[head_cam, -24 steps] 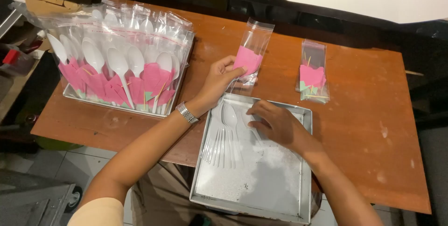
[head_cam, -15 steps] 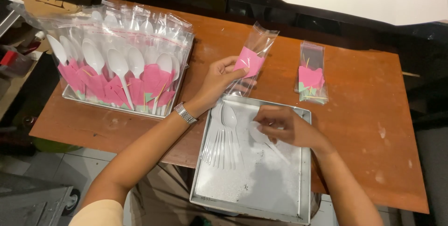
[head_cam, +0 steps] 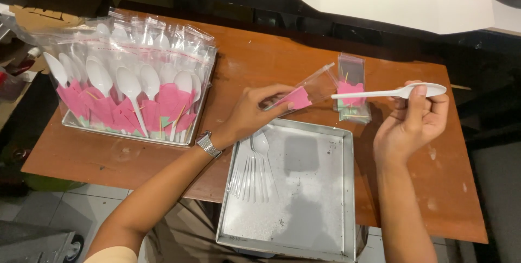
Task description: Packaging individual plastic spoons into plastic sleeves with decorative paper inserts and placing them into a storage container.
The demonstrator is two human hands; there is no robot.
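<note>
Holding a white plastic spoon (head_cam: 391, 93) in your right hand (head_cam: 411, 124), fingers closed on its bowl end; left hand (head_cam: 252, 112) pinches a clear sleeve (head_cam: 304, 93) above the table (head_cam: 260, 56), handle tip at the sleeve's mouth.

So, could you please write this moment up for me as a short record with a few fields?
left hand: holds a clear bag with a pink napkin inside, mouth turned to the right
right hand: holds a white plastic spoon by the bowl, handle tip at the bag's mouth
near tray: metal, holds loose white spoons at its left side
far tray: filled with bagged spoons and pink napkins
table: brown wood, with a small stack of bags
</note>
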